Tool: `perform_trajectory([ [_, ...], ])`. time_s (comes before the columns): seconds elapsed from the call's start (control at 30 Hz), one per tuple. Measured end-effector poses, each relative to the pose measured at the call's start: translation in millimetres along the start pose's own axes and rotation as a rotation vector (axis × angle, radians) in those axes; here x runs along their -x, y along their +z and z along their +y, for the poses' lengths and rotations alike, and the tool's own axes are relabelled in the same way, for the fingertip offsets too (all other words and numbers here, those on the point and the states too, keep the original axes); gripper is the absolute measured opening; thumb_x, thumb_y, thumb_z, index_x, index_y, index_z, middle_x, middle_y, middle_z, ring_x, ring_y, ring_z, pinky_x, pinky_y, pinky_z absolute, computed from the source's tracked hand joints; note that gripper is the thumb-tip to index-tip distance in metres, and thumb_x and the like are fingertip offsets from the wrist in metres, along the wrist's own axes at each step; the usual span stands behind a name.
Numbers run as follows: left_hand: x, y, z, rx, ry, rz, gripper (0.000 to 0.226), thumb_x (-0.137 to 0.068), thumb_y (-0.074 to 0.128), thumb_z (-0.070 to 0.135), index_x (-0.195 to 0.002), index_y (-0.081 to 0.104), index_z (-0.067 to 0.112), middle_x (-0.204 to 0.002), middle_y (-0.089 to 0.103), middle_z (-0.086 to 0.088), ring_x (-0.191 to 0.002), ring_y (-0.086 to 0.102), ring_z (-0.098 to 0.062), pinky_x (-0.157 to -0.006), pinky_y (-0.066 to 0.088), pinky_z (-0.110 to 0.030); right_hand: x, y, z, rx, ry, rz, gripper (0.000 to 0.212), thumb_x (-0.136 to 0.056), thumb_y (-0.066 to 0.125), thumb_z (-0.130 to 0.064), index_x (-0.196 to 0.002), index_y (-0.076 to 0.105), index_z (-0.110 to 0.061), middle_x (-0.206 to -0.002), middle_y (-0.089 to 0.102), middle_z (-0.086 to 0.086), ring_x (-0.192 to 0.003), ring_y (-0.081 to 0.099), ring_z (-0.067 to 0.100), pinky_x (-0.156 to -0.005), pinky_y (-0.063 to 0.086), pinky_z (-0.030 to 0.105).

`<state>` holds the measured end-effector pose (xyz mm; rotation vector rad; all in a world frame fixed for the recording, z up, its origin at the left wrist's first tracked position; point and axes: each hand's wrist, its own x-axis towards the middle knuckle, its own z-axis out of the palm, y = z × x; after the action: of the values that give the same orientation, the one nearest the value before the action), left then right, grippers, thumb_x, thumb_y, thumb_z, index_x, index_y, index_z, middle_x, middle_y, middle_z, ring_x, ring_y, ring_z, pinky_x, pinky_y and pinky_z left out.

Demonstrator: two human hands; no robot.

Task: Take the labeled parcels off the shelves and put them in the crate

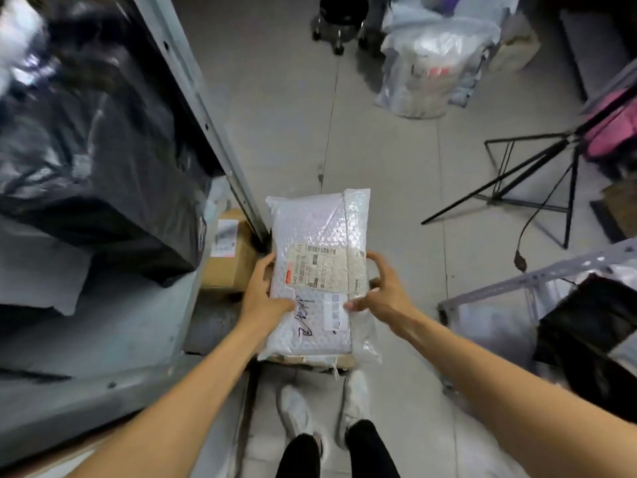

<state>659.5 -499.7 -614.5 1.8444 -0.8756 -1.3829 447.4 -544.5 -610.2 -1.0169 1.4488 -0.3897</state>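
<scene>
The person stands in the aisle between the left shelf (206, 125) and the right shelf (537, 274) and holds a parcel (320, 236) wrapped in bubble film, low in front of the body, above the floor (396, 160) and just past the white shoes (293, 408). The left hand (265, 288) grips the left long edge, thumb on top and fingers going under. The right hand (379, 291) grips the right edge in the same way, its thumb lying near a small white sticker (336, 310). So both hands are closed on the parcel, which is off the shelf and lies flat with the shipping label (320, 267) facing up. I do not see a crate clearly: under the near end of the parcel a brown edge (310, 361) shows, but I cannot tell if it belongs to the crate or to another package. I judge that the step is to bring the parcel to the crate and lay it in. To do it well, I think, the person should hold it level with the two hands opposite each other, because the film looks slippery. The loose flap (367, 332) on the right side gives no real hold, so the grip should be on the firm body. It is better to lower the parcel until it rests and only then draw the fingers out, label up. The cardboard box (234, 260) on the low left shelf also carries a label and seems a candidate for later. The tripod (537, 181) on the right could catch a foot in turning.
</scene>
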Motion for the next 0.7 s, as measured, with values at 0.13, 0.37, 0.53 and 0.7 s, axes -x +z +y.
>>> perform_trajectory([
  [0.13,-36,2,-82,0.014,-0.123,0.028,0.078,-0.072,0.069,-0.016,-0.125,0.045,0.036,-0.110,0.062,0.005,-0.097,0.061,-0.005,-0.061,0.052,-0.015,-51,42,76,0.009,0.092,-0.031,0.091,-0.064,0.075,0.015,-0.132,0.038,-0.034,-0.096,0.064,0.003,-0.088,0.064,0.014,-0.062,0.055,0.025],
  [0.37,-86,1,-200,-0.031,-0.232,0.069,0.071,-0.076,0.067,-0.014,-0.120,0.044,0.037,-0.106,0.062,0.007,-0.093,0.061,-0.003,-0.059,0.051,-0.012,-119,109,183,0.022,0.182,-0.060,0.082,-0.063,0.081,0.007,-0.125,0.044,-0.032,-0.099,0.062,-0.002,-0.088,0.061,0.010,-0.060,0.054,0.022],
  [0.53,-111,4,-239,-0.044,-0.245,0.063,0.072,-0.076,0.066,-0.016,-0.122,0.044,0.035,-0.105,0.062,0.006,-0.095,0.062,-0.005,-0.064,0.053,-0.015,-154,127,216,0.057,0.229,-0.034,0.075,-0.063,0.081,0.007,-0.117,0.045,-0.031,-0.087,0.065,-0.003,-0.080,0.064,0.009,-0.049,0.048,0.013],
  [0.7,-140,9,-256,-0.043,-0.243,0.040,0.072,-0.076,0.067,-0.016,-0.124,0.042,0.032,-0.105,0.062,0.005,-0.096,0.062,-0.006,-0.065,0.053,-0.015,-183,131,226,0.102,0.229,-0.011,0.073,-0.065,0.080,0.008,-0.118,0.045,-0.027,-0.086,0.065,-0.002,-0.079,0.064,0.010,-0.051,0.047,0.012],
])
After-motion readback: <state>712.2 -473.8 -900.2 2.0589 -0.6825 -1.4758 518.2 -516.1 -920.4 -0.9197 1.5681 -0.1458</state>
